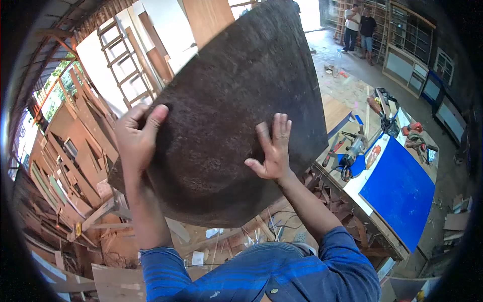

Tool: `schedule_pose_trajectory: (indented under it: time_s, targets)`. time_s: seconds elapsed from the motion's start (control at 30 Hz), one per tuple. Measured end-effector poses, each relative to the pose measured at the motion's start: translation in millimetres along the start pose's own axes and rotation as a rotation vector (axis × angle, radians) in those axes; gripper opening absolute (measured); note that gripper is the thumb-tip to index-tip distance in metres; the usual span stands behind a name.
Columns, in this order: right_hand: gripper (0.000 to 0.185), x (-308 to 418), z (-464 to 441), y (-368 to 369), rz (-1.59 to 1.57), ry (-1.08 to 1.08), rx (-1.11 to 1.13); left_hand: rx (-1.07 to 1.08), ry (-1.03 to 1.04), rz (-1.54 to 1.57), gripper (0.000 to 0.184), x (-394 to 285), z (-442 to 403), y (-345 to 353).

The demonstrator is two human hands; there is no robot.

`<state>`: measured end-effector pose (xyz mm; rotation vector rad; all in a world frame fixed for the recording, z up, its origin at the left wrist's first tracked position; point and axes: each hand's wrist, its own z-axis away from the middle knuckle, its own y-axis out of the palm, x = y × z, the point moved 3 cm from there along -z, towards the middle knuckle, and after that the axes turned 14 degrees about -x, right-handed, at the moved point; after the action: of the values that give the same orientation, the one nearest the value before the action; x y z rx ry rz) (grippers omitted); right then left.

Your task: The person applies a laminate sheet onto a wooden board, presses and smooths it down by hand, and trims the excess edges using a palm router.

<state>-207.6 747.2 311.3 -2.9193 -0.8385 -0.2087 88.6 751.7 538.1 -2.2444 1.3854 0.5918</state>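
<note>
A large dark brown panel (216, 110) with a scuffed, mottled face stands tilted up in front of my chest and fills the middle of the view. My left hand (137, 132) is wrapped round its left edge, with the thumb on the near face and the other fingers partly out of sight. Flat against the near face, right of the middle, lies my right hand (274, 150), its fingers stretched and slightly blurred. The panel's far face and whatever is behind it are hidden.
To the right, a workbench bears a blue sheet (400, 189), a power tool (355, 147) and pliers (334, 151). Wood boards and a ladder (119, 60) lean at the left. Scraps litter the floor. Two people (359, 27) stand at the back right.
</note>
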Motion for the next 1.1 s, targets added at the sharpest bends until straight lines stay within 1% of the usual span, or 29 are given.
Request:
schedule_pose_trajectory:
  time_s: [0.03, 0.07, 0.1, 0.13, 0.23, 0.3, 0.33, 0.4, 0.43, 0.47, 0.5, 0.57, 0.6, 0.63, 0.7, 0.73, 0.77, 0.8, 0.83, 0.9, 0.97, 1.0, 1.03, 1.07, 1.1]
  targets:
    - [0.101, -15.8, -2.4, 1.9, -0.003, 0.05, -0.02, 0.014, -0.03, -0.077, 0.031, 6.7, -6.4, -8.6]
    - [0.099, -31.5, -4.6, 3.8, -0.006, 0.101, -0.04, 0.014, -0.03, -0.061, 0.031, 5.7, -9.3, -10.8]
    - [0.098, -64.7, -7.8, 9.0, 0.001, 0.367, -0.099, 0.007, -0.029, -0.04, 0.032, 3.0, -11.6, -13.4]
    - [0.096, -82.9, -23.6, 7.5, 0.068, 0.535, -0.192, 0.062, -0.028, -0.107, 0.027, 2.9, -13.8, -19.4]
    - [0.1, -64.0, -69.9, 16.9, 0.063, 0.342, -0.151, -0.004, -0.048, -0.063, 0.032, -6.0, -13.9, -6.6]
    - [0.111, -23.8, -93.9, 15.2, -0.098, -0.029, -0.045, -0.022, -0.052, -0.096, 0.031, -6.1, -16.0, -7.3]
    - [0.111, -23.5, -104.9, 15.0, -0.073, -0.159, -0.018, -0.028, -0.056, -0.115, 0.031, -6.1, -15.4, -9.2]
    - [0.108, -48.4, -121.4, 16.7, -0.001, -0.106, -0.022, -0.032, -0.047, -0.121, 0.031, -9.6, -12.8, -6.6]
    - [0.105, -71.6, -131.8, 22.1, 0.04, 0.07, -0.049, -0.042, -0.05, -0.12, 0.031, -10.3, -10.3, -4.4]
    - [0.099, -93.7, -135.3, 33.8, -0.127, 0.379, -0.176, -0.05, -0.047, -0.154, 0.03, -12.3, -7.9, -1.7]
    - [0.098, -85.8, -138.8, 38.0, -0.145, 0.31, -0.17, -0.047, -0.057, -0.163, 0.03, -9.2, -6.1, -0.2]
    - [0.095, -44.5, -144.0, 43.2, -0.181, 0.187, -0.168, -0.027, -0.073, -0.192, 0.03, 0.7, -6.0, 3.2]
    - [0.094, -15.6, -139.6, 41.4, -0.257, 0.002, -0.051, -0.037, -0.072, -0.215, 0.029, 1.1, -4.6, 7.2]
    - [0.09, 0.9, -133.8, 41.6, -0.253, -0.265, 0.083, -0.033, -0.084, -0.224, 0.029, 3.1, -3.1, 9.1]
    - [0.086, -16.8, -134.1, 52.2, -0.34, -0.103, 0.069, -0.028, -0.113, -0.239, 0.028, 7.1, 3.5, 8.7]
    - [0.085, -36.4, -142.9, 53.0, -0.157, -0.036, -0.007, -0.007, -0.111, -0.263, 0.027, 9.2, 5.9, 5.1]
    - [0.086, -59.7, -148.2, 55.9, -0.141, 0.206, -0.037, -0.015, -0.134, -0.285, 0.027, 10.9, 8.6, 0.5]
    - [0.086, -81.2, -136.9, 68.2, 0.004, 0.344, -0.091, -0.02, -0.163, -0.309, 0.028, 12.6, 12.4, -3.2]
    - [0.087, -89.9, -128.4, 66.5, -0.061, 0.394, -0.092, -0.018, -0.191, -0.336, 0.028, 14.0, 17.4, -7.2]
    - [0.082, -95.7, -110.3, 56.5, -0.283, 0.399, -0.111, -0.042, -0.185, -0.378, 0.028, 20.9, 24.6, -16.9]
    - [0.062, -109.2, -81.0, 52.7, -0.587, 0.819, -0.016, -0.063, -0.178, -0.464, 0.028, 24.1, 31.2, -28.1]
    - [0.038, -127.5, -62.4, 55.2, -0.465, 0.926, 0.112, -0.065, -0.177, -0.529, 0.028, 24.8, 34.6, -33.3]
    - [0.036, -133.4, -46.7, 57.8, -0.543, 0.983, 0.194, -0.063, -0.178, -0.593, 0.029, 25.5, 38.4, -37.5]
    - [0.034, -137.8, -31.6, 58.2, -0.617, 1.041, 0.274, -0.042, -0.115, -0.68, 0.031, 24.3, 40.9, -39.2]
    - [0.035, -140.7, -21.1, 57.2, -0.689, 1.096, 0.346, -0.064, -0.134, -0.707, 0.032, 22.5, 42.8, -40.5]
